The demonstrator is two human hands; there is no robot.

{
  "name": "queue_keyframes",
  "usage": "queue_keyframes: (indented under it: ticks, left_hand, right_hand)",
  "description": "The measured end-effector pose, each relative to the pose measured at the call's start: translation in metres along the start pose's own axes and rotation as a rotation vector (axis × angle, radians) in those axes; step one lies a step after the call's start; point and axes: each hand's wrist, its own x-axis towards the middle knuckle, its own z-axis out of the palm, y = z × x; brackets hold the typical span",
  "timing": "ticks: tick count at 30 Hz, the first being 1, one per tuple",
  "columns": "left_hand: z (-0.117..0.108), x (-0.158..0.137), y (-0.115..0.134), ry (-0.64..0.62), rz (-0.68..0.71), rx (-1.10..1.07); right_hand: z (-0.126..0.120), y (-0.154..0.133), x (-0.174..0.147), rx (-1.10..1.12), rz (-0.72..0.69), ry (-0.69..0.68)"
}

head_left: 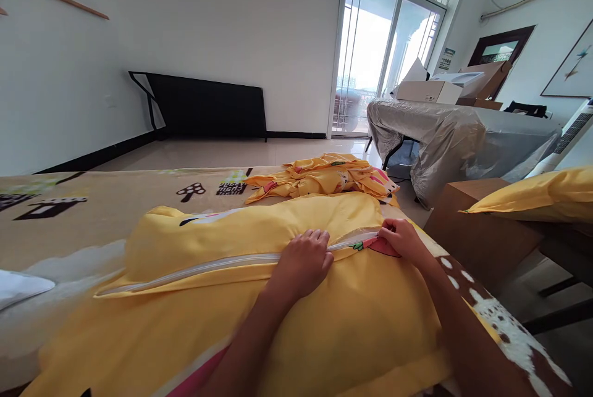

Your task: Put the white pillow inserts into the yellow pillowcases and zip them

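1. A yellow pillow in a zippered cover lay across the bed, filling the middle and the six o'clock part of the view.
2. A white zipper ran along the pillow's top seam, from nine o'clock toward the hands at the centre.
3. The left hand rested palm down on the cover, fingers curled over the zipper line and pressing the fabric; whether it pinched anything could not be told.
4. The right hand sat at three o'clock of the left one, just beside it, fingers closed on the end of the zipper at the pillow's corner; the slider itself was hidden.
5. A crumpled yellow printed cloth lay on the bed at twelve o'clock of the hands, apart from the pillow.
6. At three o'clock a second yellow pillow lay beside a brown box.
7. At one o'clock a table under a silver cover carried cardboard boxes, near the glass door.
8. A black panel leaned on the wall at eleven o'clock.
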Motion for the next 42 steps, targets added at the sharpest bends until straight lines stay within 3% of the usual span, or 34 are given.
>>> queue_keyframes:
  ticks: [5, 9, 12, 20, 25, 29, 33, 36, 38, 39, 42]
  left_hand:
    - [-0.004, -0.002, -0.004, 0.082, -0.01, -0.116]
    - [-0.011, -0.009, -0.012, 0.063, 0.125, -0.189]
    - [-0.015, -0.014, -0.024, 0.033, 0.14, -0.212]
    - [-0.035, -0.028, -0.071, 0.081, -0.047, -0.261]
    - [-0.049, -0.041, -0.068, 0.116, -0.197, -0.244]
    - [-0.045, -0.036, -0.071, 0.106, -0.23, -0.217]
    - [-0.027, -0.027, -0.09, 0.146, -0.377, -0.051]
    - [-0.014, -0.024, -0.097, 0.193, -0.494, 0.013]
    - [-0.009, -0.023, -0.096, 0.138, -0.504, 0.012]
    - [-0.008, -0.022, -0.094, 0.102, -0.503, 0.016]
    - [-0.006, -0.021, -0.092, 0.028, -0.508, 0.043]
  right_hand:
    - [-0.013, 0.007, -0.002, 0.245, -0.214, 0.003]
    - [-0.01, 0.006, -0.007, 0.206, -0.391, -0.23]
    - [-0.001, 0.006, -0.007, 0.177, -0.362, -0.259]
    - [0.001, 0.006, -0.003, 0.194, -0.325, -0.095]
    - [0.009, 0.001, -0.008, 0.1, -0.246, -0.168]
    - [0.006, 0.007, -0.007, 0.076, -0.252, -0.227]
    - [0.0, 0.02, 0.002, -0.023, -0.231, -0.111]
    - [0.006, 0.012, 0.0, -0.147, -0.139, 0.199]
    - [0.016, -0.009, -0.011, -0.178, -0.21, 0.304]
    - [0.022, -0.022, -0.018, -0.172, -0.303, 0.254]
    - [0.038, -0.056, -0.04, -0.138, -0.55, -0.129]
